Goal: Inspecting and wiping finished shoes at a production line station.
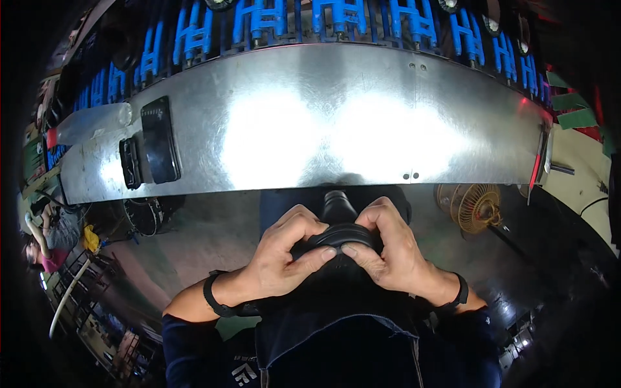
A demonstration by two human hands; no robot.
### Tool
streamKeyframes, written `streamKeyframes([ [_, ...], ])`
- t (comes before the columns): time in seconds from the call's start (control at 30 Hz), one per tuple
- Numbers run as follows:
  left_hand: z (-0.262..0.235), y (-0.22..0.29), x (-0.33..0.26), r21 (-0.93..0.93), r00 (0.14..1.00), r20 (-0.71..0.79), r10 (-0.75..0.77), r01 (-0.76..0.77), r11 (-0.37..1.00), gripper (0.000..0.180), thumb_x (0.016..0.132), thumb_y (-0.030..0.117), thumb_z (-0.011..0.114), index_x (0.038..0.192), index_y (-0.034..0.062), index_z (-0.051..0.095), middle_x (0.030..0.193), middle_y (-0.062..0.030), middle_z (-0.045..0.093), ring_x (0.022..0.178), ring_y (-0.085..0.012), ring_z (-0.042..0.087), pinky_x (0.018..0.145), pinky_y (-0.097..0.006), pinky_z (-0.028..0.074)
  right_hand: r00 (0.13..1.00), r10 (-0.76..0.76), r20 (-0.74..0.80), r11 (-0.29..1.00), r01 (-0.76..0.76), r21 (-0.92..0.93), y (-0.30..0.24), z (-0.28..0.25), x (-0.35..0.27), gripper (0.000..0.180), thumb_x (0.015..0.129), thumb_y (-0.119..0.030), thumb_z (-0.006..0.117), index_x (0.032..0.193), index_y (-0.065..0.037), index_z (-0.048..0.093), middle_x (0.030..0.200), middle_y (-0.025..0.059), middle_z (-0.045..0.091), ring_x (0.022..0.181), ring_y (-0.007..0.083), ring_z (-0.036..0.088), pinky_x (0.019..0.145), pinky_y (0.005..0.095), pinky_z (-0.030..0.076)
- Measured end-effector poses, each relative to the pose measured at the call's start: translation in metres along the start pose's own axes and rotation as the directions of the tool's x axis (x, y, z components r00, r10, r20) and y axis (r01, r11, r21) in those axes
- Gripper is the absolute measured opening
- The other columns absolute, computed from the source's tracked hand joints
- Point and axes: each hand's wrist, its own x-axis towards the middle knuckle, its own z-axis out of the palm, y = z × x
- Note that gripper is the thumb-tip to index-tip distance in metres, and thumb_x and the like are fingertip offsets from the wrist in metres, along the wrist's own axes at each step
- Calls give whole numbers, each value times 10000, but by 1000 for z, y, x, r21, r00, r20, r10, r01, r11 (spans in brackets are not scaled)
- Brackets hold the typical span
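Close in front of my body, just below the bench's near edge, both hands grip a black, rubber-looking part [339, 208] with a tapered neck and a wide ringed rim. The neck points away from me, toward the bench. My left hand [284, 251] pinches the rim's left side between thumb and bent fingers. On the right side, my right hand [396, 252] holds the rim the same way. Both thumbs press on the near edge, their tips almost meeting. Much of the part's underside is hidden by my hands and dark clothing.
A shiny metal bench [200, 145] spans ahead. On its left lie a flat black phone-like slab [160, 139], a small black item [130, 163] and a clear plastic bottle [97, 123]. Blue metal frames [262, 19] line its far side. A wire-cage fan [475, 208] stands right; a person [55, 236] is far left.
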Motion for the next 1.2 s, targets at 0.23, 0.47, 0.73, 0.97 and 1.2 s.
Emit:
streamKeyframes([
  [0.23, -7, 4, 16, 282, 990, 53, 130, -140, 949, 308, 851, 113, 743, 1105, 11, 602, 1206, -168, 557, 1133, -329, 557, 955, -409, 458, 985, 123, -122, 981, -140, -134, -6, -4, -1, 557, 796, -197, 844, 1165, -16, 469, 1031, 144, 483, 911, 251, 547, 787, 378, 501],
  [0.47, 3, 35, -51, 96, 891, 99, 444, -452, 887, 303, 817, 160, 793, 1051, 20, 662, 1187, -132, 630, 1050, -253, 596, 911, -385, 453, 973, -114, 199, 918, 27, 395, -24, 1, -39, 503, 921, -163, 654, 1377, -38, 482, 1418, 135, 450, 1345, 244, 431, 1112, 396, 354],
  [0.73, 55, 56, -95, -446, 984, -3, 175, -158, 881, 673, 950, 391, 528, 1468, -7, 371, 1470, -175, 411, 1403, -256, 353, 1169, -414, 259, 941, -294, -170, 859, 338, 384, -83, 57, -84, 374, 951, -272, 527, 1189, 7, 604, 1203, 136, 540, 1170, 246, 512, 1030, 367, 387],
  [0.97, 12, 57, -82, -416, 777, -599, 194, -510, 753, 495, 1017, 435, 509, 1376, 95, 500, 1437, -149, 468, 1354, -204, 423, 1079, -457, 364, 855, -81, -512, 748, 392, 536, -92, 31, -62, 468, 967, -310, 575, 1310, 3, 528, 1292, 171, 527, 1220, 246, 516, 1039, 370, 411],
  [1.2, 70, -19, -96, -637, 944, -322, 67, -269, 723, 644, 871, 400, 764, 1331, 49, 482, 1196, -87, 607, 1072, -190, 609, 932, -370, 523, 905, -332, -266, 943, 308, -128, -56, 78, -96, 659, 955, -284, 607, 1496, -11, 348, 1497, 267, 397, 1384, 400, 423, 1118, 418, 389],
])
